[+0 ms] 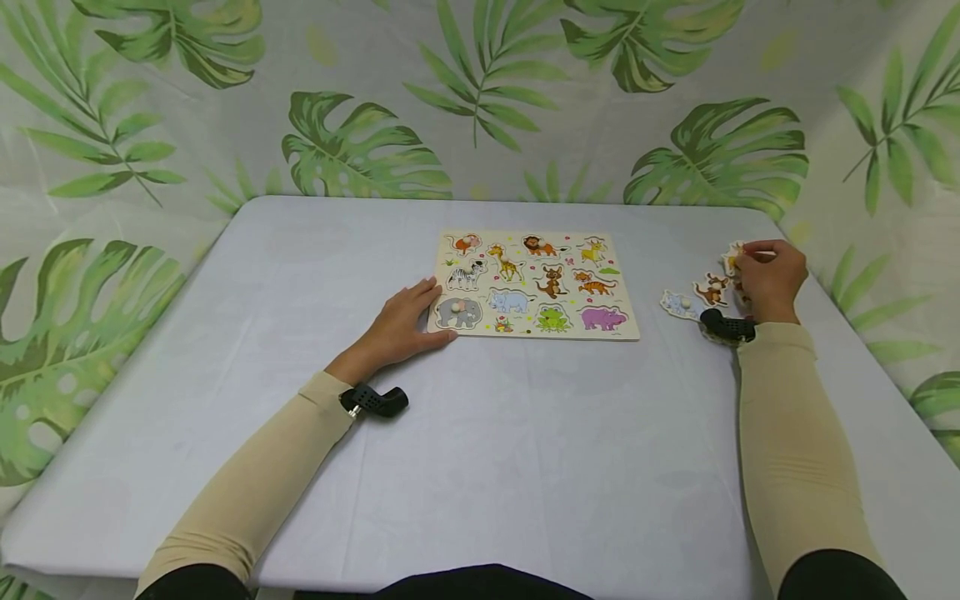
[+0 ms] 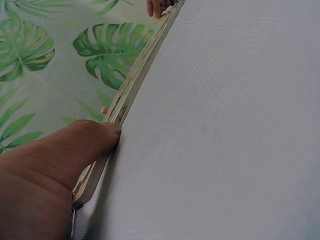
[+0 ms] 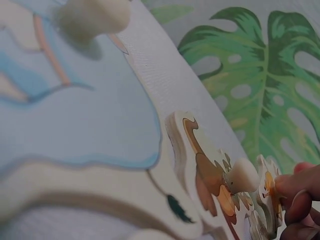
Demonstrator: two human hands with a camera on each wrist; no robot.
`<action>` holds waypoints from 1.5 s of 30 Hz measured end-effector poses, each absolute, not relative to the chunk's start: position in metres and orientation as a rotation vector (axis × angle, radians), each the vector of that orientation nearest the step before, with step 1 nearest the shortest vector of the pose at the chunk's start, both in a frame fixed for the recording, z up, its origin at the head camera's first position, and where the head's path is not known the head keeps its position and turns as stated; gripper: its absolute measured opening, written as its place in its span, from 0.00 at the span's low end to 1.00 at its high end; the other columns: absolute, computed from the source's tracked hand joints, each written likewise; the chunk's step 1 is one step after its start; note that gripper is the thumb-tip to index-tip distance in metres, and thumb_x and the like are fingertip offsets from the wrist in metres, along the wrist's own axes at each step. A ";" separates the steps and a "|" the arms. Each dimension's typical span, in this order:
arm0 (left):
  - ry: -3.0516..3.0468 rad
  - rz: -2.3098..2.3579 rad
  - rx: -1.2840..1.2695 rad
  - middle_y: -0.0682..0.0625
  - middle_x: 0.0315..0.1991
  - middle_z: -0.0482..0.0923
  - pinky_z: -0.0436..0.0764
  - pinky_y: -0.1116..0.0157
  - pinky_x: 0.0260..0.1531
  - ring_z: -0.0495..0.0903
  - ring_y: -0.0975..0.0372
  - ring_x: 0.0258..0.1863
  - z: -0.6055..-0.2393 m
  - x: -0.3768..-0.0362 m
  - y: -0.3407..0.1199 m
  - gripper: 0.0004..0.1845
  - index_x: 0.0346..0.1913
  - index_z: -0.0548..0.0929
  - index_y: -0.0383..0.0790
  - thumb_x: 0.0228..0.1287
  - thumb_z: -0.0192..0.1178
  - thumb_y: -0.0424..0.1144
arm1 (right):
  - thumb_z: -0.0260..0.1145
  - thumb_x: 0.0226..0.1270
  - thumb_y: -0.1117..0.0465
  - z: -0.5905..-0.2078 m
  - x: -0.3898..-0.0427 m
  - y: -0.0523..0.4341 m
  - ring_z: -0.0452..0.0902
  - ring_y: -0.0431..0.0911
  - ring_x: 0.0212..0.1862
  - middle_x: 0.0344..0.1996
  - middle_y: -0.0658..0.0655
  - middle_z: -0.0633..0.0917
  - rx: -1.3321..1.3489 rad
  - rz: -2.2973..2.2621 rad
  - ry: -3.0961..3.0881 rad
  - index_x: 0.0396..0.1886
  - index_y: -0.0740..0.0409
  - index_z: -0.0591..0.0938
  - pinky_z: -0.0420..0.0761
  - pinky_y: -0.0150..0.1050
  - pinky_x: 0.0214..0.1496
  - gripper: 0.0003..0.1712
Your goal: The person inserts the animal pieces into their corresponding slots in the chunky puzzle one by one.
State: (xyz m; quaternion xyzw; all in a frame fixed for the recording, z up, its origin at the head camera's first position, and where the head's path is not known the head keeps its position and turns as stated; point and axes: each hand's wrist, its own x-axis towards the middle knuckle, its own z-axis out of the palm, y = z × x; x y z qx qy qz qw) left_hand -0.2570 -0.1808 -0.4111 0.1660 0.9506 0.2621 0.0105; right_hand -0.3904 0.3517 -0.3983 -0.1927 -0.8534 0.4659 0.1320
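Head view gives us wide bare cloth on the table (image 1: 525,467) ahead of both forearms — plenty of room. Our left hand (image 1: 401,321) lies flat with fingers straight, fingertips against the left edge of the wooden puzzle board (image 1: 536,283); the left wrist view shows the thumb pressed on its layered plywood rim. Flat, knobbed animal pieces sit in most of the board's cut-outs. Beyond its right edge, loose pieces lie just beside our right fingers — a pale blue one (image 1: 678,304) and a brown monkey (image 1: 712,289). Our right hand (image 1: 768,279) pinches a yellowish piece (image 1: 733,258), curled fingers around it, near the table's right edge.
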 end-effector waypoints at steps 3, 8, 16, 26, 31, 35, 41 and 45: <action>2.969 0.811 0.519 0.43 0.75 0.51 0.47 0.52 0.73 0.48 0.51 0.75 -0.411 -0.257 -0.181 0.46 0.73 0.59 0.34 0.60 0.64 0.55 | 0.62 0.66 0.57 -0.397 -0.391 0.352 0.72 0.32 0.27 0.34 0.43 0.75 -0.549 1.321 -2.472 0.42 0.47 0.79 0.75 0.26 0.19 0.06; 2.971 0.805 0.507 0.44 0.75 0.51 0.46 0.53 0.73 0.48 0.52 0.75 -0.410 -0.258 -0.180 0.45 0.73 0.60 0.35 0.60 0.64 0.56 | 0.62 0.65 0.57 -0.392 -0.390 0.351 0.70 0.30 0.29 0.33 0.42 0.75 -0.518 1.271 -2.462 0.42 0.49 0.80 0.73 0.23 0.20 0.07; 2.965 0.808 0.508 0.44 0.76 0.51 0.46 0.53 0.73 0.48 0.52 0.75 -0.408 -0.258 -0.179 0.45 0.73 0.59 0.35 0.60 0.64 0.56 | 0.64 0.65 0.54 -0.382 -0.389 0.345 0.69 0.28 0.31 0.31 0.38 0.75 -0.489 1.238 -2.455 0.41 0.49 0.81 0.70 0.22 0.30 0.08; 2.965 0.821 0.518 0.42 0.75 0.52 0.47 0.52 0.73 0.48 0.51 0.75 -0.407 -0.256 -0.179 0.45 0.73 0.60 0.34 0.59 0.64 0.55 | 0.67 0.63 0.54 -0.368 -0.389 0.330 0.70 0.29 0.29 0.26 0.35 0.76 -0.400 1.302 -2.389 0.38 0.49 0.83 0.71 0.23 0.28 0.06; 2.962 0.810 0.505 0.44 0.76 0.51 0.46 0.53 0.73 0.47 0.52 0.75 -0.407 -0.257 -0.179 0.45 0.73 0.59 0.35 0.60 0.64 0.55 | 0.68 0.61 0.57 -0.363 -0.390 0.320 0.71 0.31 0.30 0.25 0.35 0.76 -0.347 1.333 -2.363 0.35 0.48 0.84 0.70 0.26 0.30 0.03; 2.960 0.812 0.507 0.43 0.76 0.51 0.46 0.53 0.73 0.47 0.52 0.75 -0.408 -0.257 -0.180 0.45 0.73 0.59 0.35 0.61 0.63 0.56 | 0.68 0.61 0.58 -0.363 -0.390 0.312 0.70 0.31 0.31 0.26 0.36 0.76 -0.312 1.308 -2.370 0.34 0.49 0.83 0.71 0.26 0.30 0.03; 2.953 0.823 0.502 0.43 0.76 0.51 0.46 0.54 0.73 0.47 0.52 0.75 -0.408 -0.256 -0.180 0.45 0.73 0.59 0.35 0.60 0.64 0.56 | 0.68 0.62 0.55 -0.364 -0.388 0.303 0.70 0.32 0.31 0.28 0.37 0.77 -0.299 1.282 -2.427 0.36 0.51 0.83 0.71 0.25 0.28 0.06; 2.948 0.825 0.495 0.44 0.76 0.50 0.45 0.54 0.73 0.47 0.53 0.75 -0.408 -0.255 -0.180 0.45 0.73 0.59 0.35 0.60 0.64 0.55 | 0.68 0.62 0.55 -0.365 -0.387 0.297 0.70 0.31 0.31 0.28 0.37 0.77 -0.274 1.251 -2.441 0.38 0.54 0.83 0.71 0.26 0.29 0.09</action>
